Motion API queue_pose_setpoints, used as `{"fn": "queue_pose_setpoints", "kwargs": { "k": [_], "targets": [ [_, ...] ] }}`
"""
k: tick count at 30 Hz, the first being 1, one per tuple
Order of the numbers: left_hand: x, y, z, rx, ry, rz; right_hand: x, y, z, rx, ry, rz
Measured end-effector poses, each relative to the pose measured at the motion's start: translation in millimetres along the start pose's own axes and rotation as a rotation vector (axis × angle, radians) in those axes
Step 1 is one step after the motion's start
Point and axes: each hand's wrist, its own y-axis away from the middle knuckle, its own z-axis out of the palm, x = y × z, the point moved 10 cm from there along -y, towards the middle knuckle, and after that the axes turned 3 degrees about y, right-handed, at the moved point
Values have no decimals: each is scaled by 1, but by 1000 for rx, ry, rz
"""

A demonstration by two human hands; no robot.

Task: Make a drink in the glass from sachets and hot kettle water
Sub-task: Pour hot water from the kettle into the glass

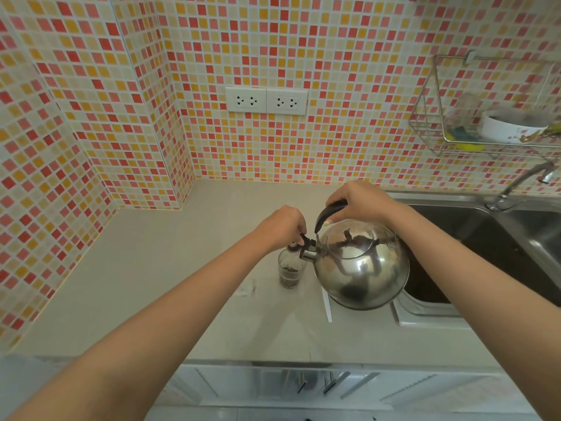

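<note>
Over glass (pixel 291 272) | right hand (pixel 361 202) grips tilted kettle (pixel 361 265) handle | left hand (pixel 283 226) pinches spout cap

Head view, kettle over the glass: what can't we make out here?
- Water stream: the kettle spout tip sits behind the left hand, so pouring is unconfirmed.
- Glass fill level: too small; only dark contents low down.
- Spout cap state: hidden by the left hand's fingers.
- Wire rack contents: blurred, cut by the right edge.
- Sachets: pale scraps on the counter are too faint to identify.
</note>
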Motion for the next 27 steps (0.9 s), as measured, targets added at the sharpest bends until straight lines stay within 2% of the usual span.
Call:
{"fn": "queue_pose_setpoints", "kwargs": {
  "k": [27],
  "targets": [
    [0, -4, 6, 2, -9, 18, 2, 1, 1, -4, -7, 26]
  ]
}}
